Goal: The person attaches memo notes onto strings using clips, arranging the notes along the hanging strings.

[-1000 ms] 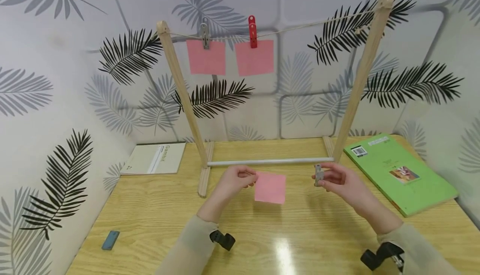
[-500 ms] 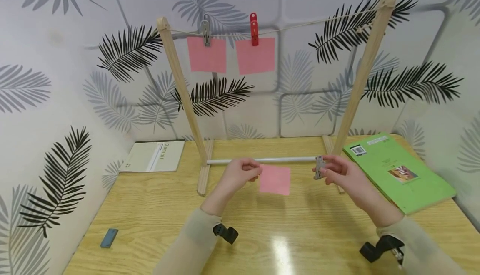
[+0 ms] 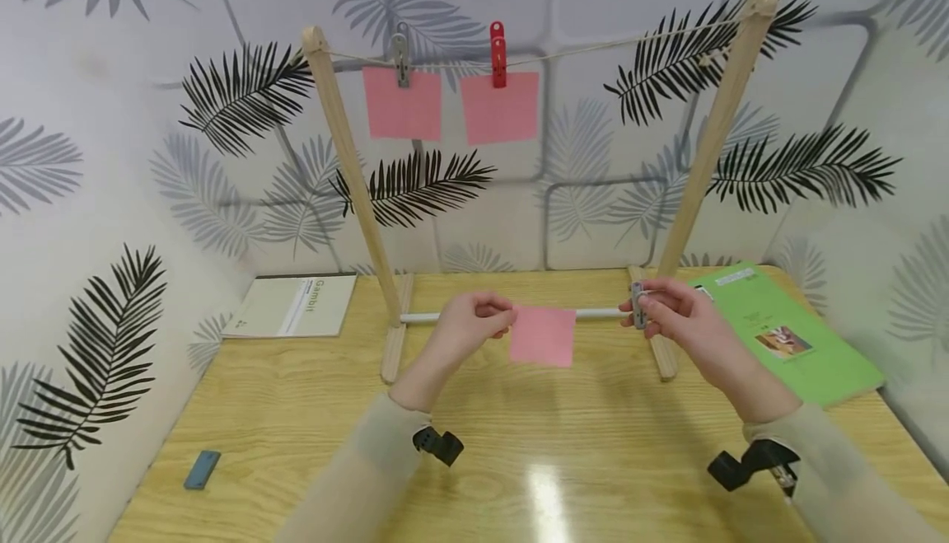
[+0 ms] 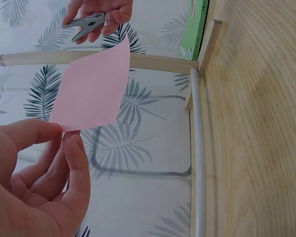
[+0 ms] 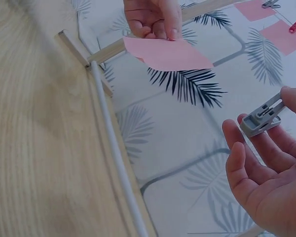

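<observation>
My left hand point(image 3: 474, 320) pinches a pink square sheet of paper point(image 3: 544, 337) by its upper left corner, above the table and in front of the rack's lower bar. In the left wrist view the pink paper point(image 4: 93, 89) shows thumb and fingertips at one corner, its far edge curving. A grey clothespin point(image 3: 638, 306) is pinched between thumb and fingers of my right hand point(image 3: 678, 312), to the right of the paper and apart from it. Seen from the right wrist, the grey clothespin point(image 5: 262, 117) has its handle end under the thumb.
A wooden rack point(image 3: 344, 139) carries a string point(image 3: 593, 49). A grey clothespin point(image 3: 401, 57) and a red clothespin point(image 3: 498, 55) hold two pink sheets there. A green book point(image 3: 793, 337) lies right, a Gambit notebook point(image 3: 296, 306) back left, a small blue-grey object point(image 3: 202, 470) front left.
Both hands have risen and moved toward the rack, carrying the paper and the grey clothespin. The paper now overlaps the lower bar in the head view.
</observation>
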Tool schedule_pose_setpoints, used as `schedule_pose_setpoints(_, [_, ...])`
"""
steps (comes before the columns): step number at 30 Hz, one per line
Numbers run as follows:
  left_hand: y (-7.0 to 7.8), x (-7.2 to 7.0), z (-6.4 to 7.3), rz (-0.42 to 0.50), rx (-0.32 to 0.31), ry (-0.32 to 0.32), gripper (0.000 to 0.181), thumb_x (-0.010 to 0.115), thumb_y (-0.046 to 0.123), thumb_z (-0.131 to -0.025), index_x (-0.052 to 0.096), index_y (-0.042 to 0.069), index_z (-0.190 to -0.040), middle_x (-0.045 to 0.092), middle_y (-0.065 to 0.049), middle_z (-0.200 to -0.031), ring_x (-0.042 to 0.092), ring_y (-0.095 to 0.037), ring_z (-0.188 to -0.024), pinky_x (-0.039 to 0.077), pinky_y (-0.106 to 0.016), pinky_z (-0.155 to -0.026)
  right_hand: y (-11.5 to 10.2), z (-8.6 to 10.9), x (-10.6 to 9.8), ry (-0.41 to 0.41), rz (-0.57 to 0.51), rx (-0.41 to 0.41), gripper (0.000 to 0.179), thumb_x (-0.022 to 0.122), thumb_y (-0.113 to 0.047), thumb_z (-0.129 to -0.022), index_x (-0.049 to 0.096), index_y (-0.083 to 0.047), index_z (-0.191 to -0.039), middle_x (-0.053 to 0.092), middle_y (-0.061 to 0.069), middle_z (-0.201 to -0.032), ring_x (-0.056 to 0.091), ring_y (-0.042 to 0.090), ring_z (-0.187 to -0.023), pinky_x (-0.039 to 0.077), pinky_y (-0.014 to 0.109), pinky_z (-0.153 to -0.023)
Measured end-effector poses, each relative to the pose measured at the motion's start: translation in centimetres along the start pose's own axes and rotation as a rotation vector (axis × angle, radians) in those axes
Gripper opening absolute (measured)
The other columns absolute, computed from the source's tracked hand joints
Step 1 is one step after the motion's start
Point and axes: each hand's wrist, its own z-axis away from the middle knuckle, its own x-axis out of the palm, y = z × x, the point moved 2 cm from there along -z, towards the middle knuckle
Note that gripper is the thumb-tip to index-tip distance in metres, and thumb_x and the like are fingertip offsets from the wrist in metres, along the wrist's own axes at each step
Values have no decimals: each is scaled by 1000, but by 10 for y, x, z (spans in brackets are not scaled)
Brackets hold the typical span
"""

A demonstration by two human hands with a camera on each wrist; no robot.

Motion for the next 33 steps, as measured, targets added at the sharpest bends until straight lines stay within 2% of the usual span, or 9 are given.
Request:
schedule_pose_setpoints(5, [9, -4, 0, -17, 21, 26, 17, 68, 20, -94, 72, 7, -103, 74, -9, -95, 69, -21, -84, 55, -28, -73, -16, -6, -3, 11, -68, -53, 17, 51, -8, -103, 59, -15, -116, 74, -8, -102, 71, 6, -90, 53, 21, -68])
schedule_pose_setpoints(8, [14, -6, -1, 7, 37, 42, 17, 68, 18, -93, 72, 6, -104, 74, -10, -97, 69, -26, -89, 56, -29, -74, -28, -10, -6, 21, -78, -90, 16, 52, -6, -102, 60, -14, -114, 75, -6, -101, 71, 5, -90, 53, 20, -66])
schedule_pose_setpoints(15, [29, -10, -4, 4, 97, 71, 17, 70, 20, -92, 73, 6, -103, 74, -9, -96, 68, -14, -84, 56, -28, -74, -52, -21, -13, 42, -90, -160, 17, 52, -3, -101, 59, -9, -115, 75, -5, -100, 71, 7, -89, 53, 19, -65])
schedule_pose_setpoints(19, [40, -10, -6, -4, 124, 62, 17, 69, 20, -92, 73, 7, -103, 74, -9, -95, 68, -15, -84, 56, -28, -75, -64, -26, -20, 50, -109, -161, 16, 54, -5, -101, 60, -10, -115, 75, -5, -102, 70, 7, -89, 53, 18, -66])
schedule_pose_setpoints(25, [57, -7, -10, -3, 134, 32, 17, 67, 18, -93, 72, 6, -104, 74, -10, -96, 69, -22, -88, 57, -27, -74, -82, -30, -26, 118, -17, -127, 17, 59, -10, -99, 63, -16, -115, 71, -8, -101, 65, 7, -80, 54, 17, -69])
schedule_pose_setpoints(29, [70, -8, -14, -1, 145, 32, 17, 66, 18, -94, 71, 6, -105, 74, -10, -97, 68, -20, -87, 56, -27, -75, -94, -33, -28, 162, 21, -127, 20, 61, -11, -98, 65, -19, -116, 68, -9, -99, 61, 8, -75, 54, 17, -68])
schedule_pose_setpoints(33, [85, -8, -18, 0, 159, 40, 17, 66, 21, -94, 71, 9, -105, 73, -7, -97, 68, -19, -88, 56, -27, -76, -107, -37, -30, 206, 52, -141, 21, 63, -11, -97, 67, -16, -116, 68, -8, -98, 61, 9, -74, 54, 17, -68])
